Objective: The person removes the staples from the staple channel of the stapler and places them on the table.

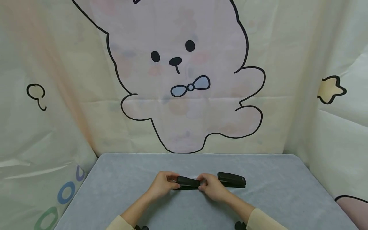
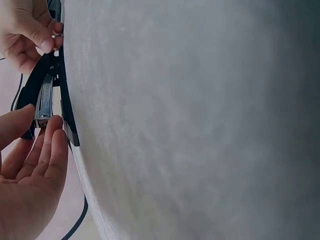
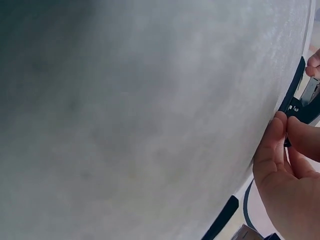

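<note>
Long black metal-railed stapler [image 1: 188, 181], pinched at 2 ends
Left hand [image 1: 161, 186] grips front, right hand [image 1: 215, 188] rear, likely for steadiness.

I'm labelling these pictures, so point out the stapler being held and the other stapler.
Held stapler [image 1: 188, 181]: head view, on its upper arm.
Other stapler [image 1: 231, 178]: head view, on its upper arm.
</note>
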Motion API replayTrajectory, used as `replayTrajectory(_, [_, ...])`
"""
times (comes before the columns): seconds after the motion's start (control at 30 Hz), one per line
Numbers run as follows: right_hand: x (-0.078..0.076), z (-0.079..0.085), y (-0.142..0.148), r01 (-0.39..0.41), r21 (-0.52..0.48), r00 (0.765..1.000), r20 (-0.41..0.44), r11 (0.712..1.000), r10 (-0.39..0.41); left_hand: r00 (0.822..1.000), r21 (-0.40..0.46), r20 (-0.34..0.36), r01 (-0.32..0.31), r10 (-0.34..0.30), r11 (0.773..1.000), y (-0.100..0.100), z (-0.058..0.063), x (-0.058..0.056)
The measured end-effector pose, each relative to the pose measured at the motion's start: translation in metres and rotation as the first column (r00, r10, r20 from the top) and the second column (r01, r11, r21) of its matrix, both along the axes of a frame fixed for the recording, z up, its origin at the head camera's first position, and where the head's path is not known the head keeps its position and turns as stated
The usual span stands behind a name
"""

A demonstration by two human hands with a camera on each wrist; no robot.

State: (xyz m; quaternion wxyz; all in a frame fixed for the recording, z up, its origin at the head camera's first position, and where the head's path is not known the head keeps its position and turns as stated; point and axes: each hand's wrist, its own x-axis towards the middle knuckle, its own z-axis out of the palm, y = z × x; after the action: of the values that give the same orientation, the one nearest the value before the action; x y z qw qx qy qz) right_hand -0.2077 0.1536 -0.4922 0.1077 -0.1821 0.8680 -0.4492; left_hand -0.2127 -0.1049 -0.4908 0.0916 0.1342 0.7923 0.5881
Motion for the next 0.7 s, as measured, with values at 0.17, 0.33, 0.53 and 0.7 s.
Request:
replayTrajectory(0.17, [0.0, 0.0, 0.0, 0.002, -0.01, 1.0, 0.014, 1.0, -0.002, 1.0, 0.001, -0.002, 0.002, -0.002, 1.0, 0.0, 0.001, 0.001])
replayTrajectory(0.33, [0.001, 0.001, 0.002, 0.002, -0.033, 0.999, 0.033, 0.999, -0.001, 1.0, 0.01, 0.002, 0.004, -0.004, 1.0, 0.001, 0.003, 0.004])
replayTrajectory(0.53, [0.006, 0.004, 0.006, 0.007, -0.058, 0.999, 0.035, 0.998, -0.005, 1.0, 0.049, 0.004, 0.018, -0.018, 0.999, 0.002, 0.007, 0.009])
replayTrajectory(0.7, [0.011, 0.007, 0.011, 0.014, -0.072, 0.998, 0.066, 0.997, -0.009, 0.999, 0.056, 0.008, 0.032, -0.033, 0.998, 0.002, 0.009, 0.013])
